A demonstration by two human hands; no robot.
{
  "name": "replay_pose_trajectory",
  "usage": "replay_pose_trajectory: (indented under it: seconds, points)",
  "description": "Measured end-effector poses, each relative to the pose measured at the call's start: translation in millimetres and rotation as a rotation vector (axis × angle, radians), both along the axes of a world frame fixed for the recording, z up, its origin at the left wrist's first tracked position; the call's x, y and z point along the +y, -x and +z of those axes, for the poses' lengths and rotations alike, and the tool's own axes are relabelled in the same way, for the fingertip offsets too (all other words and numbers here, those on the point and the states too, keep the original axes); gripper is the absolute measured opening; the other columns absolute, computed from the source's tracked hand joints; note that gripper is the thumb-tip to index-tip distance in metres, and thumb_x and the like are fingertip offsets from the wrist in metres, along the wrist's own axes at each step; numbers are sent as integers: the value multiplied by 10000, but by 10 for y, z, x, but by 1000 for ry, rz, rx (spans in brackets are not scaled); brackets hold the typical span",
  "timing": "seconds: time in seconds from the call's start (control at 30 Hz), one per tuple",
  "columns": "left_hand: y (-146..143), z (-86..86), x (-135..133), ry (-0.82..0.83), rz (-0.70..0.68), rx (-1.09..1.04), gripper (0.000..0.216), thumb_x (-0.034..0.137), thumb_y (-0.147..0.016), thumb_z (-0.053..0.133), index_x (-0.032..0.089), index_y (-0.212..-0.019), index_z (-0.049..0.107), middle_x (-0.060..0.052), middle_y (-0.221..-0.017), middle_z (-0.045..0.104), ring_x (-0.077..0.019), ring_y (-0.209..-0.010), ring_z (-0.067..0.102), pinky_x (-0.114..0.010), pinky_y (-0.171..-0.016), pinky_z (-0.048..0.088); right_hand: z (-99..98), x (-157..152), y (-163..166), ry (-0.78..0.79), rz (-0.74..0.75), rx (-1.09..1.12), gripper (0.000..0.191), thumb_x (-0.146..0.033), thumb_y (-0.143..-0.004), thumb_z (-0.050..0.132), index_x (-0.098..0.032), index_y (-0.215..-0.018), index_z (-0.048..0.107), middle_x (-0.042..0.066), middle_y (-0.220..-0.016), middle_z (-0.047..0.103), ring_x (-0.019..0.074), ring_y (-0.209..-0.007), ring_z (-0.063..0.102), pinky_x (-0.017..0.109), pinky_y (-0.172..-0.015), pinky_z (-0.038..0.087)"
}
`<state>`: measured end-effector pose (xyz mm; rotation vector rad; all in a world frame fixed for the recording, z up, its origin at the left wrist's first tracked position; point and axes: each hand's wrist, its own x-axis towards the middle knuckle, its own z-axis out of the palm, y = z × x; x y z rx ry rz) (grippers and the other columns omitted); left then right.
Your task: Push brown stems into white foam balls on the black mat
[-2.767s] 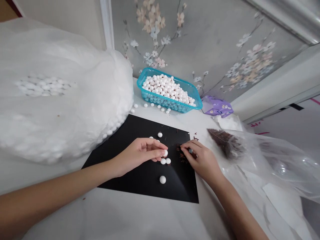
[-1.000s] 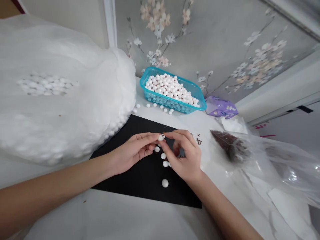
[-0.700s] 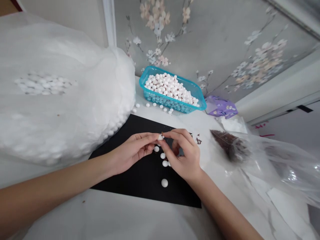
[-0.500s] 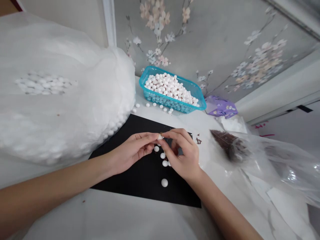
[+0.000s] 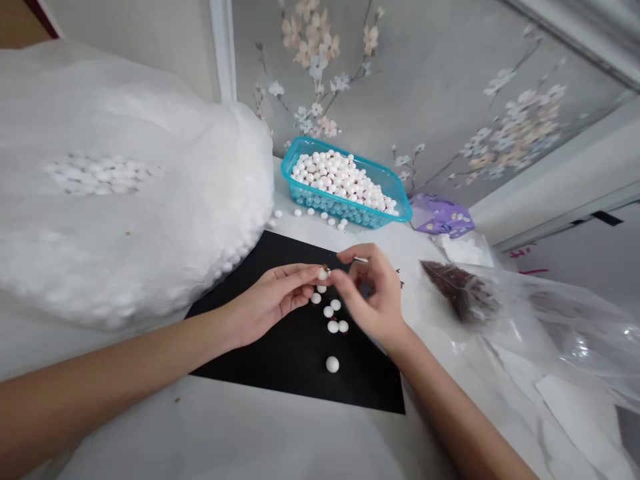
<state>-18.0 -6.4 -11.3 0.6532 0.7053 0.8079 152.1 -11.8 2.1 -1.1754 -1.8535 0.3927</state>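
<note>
Between the thumb and fingers of my left hand (image 5: 273,300) is a small white ball (image 5: 323,274) with a bit of brown on its top. My right hand (image 5: 373,293) is just to the right of that ball, thumb and forefinger apart, with nothing visible between them; it is slightly blurred. Whether the right thumb touches the ball, I cannot tell. Below both hands lies a black sheet (image 5: 280,360). Several white balls (image 5: 333,327) rest on it, some with brown bits at their edges, and a single ball (image 5: 333,364) lies nearer to me.
A blue basket (image 5: 345,207) heaped with white balls stands at the back, with loose balls (image 5: 311,211) before it. A big translucent bag of white balls (image 5: 150,220) fills the left. On the right are a purple packet (image 5: 443,215) and a clear bag holding brown pieces (image 5: 460,290).
My right thumb and forefinger have parted and moved off the ball, slightly to the right. The left hand still holds it, now showing brown on top. The view has shifted slightly.
</note>
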Motion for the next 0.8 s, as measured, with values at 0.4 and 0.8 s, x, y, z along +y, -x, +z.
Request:
replay_pose_trajectory:
  seconds: [0.4, 0.8]
  points:
    - [-53, 16, -242, -1008, -83, 690, 89, 228, -776, 580, 202, -804, 661, -28, -809, 621, -155, -815, 558, -260, -735, 417, -186, 1022, -228, 101, -303, -524, 170, -218, -759, 514, -168, -865, 637, 54, -713, 612, 199, -657, 542, 311, -621, 413]
    - [-41, 25, -191, -642, 42, 584, 209, 204, -761, 566, 172, -959, 622, -38, -903, 602, -122, -723, 537, -219, -585, 425, -10, 346, -138, 85, -164, -190, 170, -296, -828, 520, -173, -889, 621, -38, -615, 493, 82, -455, 404, 227, -496, 375]
